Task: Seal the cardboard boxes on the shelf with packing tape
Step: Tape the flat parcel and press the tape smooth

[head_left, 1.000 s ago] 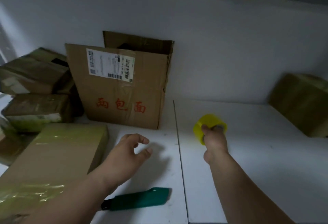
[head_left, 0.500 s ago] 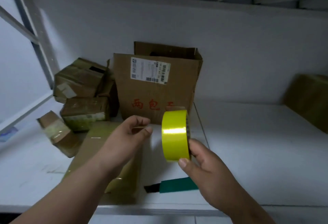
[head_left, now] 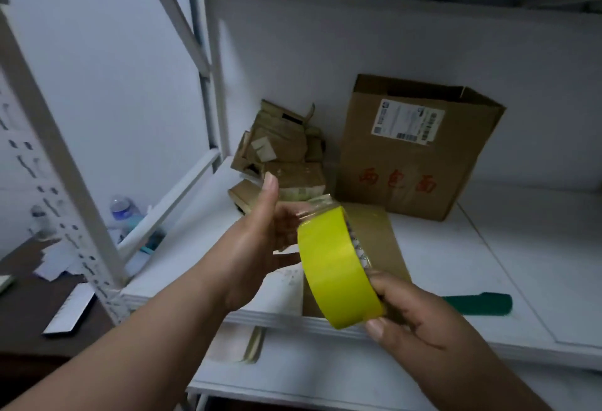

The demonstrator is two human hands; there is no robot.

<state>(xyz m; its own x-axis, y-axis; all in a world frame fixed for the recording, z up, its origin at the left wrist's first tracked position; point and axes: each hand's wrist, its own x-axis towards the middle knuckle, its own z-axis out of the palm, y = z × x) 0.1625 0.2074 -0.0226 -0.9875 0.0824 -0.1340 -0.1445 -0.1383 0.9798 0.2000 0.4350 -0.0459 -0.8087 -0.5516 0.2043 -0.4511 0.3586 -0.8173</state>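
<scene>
Two hands worked in front of the shelf (head_left: 439, 247): your right hand (head_left: 420, 322) gripped the one roll of yellow packing tape (head_left: 335, 267), thumb on its outer face near the bottom and fingers curled round the far side, holding it on edge out past the shelf's front edge. Your left hand (head_left: 260, 241) met the roll's top, thumb raised; its fingertips were hidden, but a clear strip (head_left: 316, 205) rose there, so you were probably pinching the free end to pull a length loose. Directly behind the roll, one flat box (head_left: 378, 238) lay at the front edge, likely next to be sealed. One tall open box (head_left: 413, 156) with a shipping label and red characters stood toward the back, its top flaps up. At the back left corner sat a pile of perhaps three or four small taped parcels (head_left: 283, 156); blur prevented a sure count. One green-handled cutter (head_left: 479, 303) lay near the front edge, just right of your right hand.
</scene>
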